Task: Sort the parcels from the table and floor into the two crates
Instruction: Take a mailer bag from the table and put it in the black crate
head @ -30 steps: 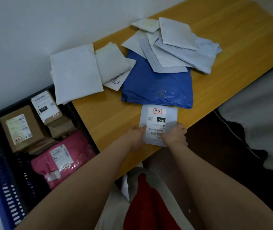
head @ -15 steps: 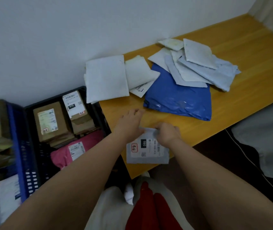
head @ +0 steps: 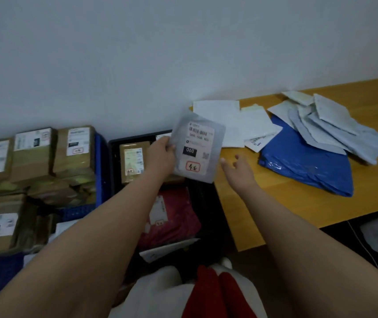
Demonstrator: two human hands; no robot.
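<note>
While the left hand [head: 161, 154] pinches its left edge between thumb and fingers, the grey parcel [head: 198, 148] hangs in the air above the black crate [head: 206, 196], label facing the camera with "060" printed on it. The right hand [head: 237, 167] hovers just beside the parcel's right edge, fingers spread and loose, holding nothing. Inside the black crate lie a brown box [head: 133, 160] at the wall end and a pink parcel [head: 172, 216] nearer the person. To its left stands the blue crate [head: 100, 166], packed with stacked brown cartons [head: 34, 154]. To the right runs the wooden table [head: 275, 207], its left edge butting against the black crate and its near edge open to dark floor. On it a blue parcel [head: 305, 166] lies under a loose heap of pale mailers [head: 335, 127], with two white mailers [head: 234, 121] against the plain white wall [head: 160, 53].
</note>
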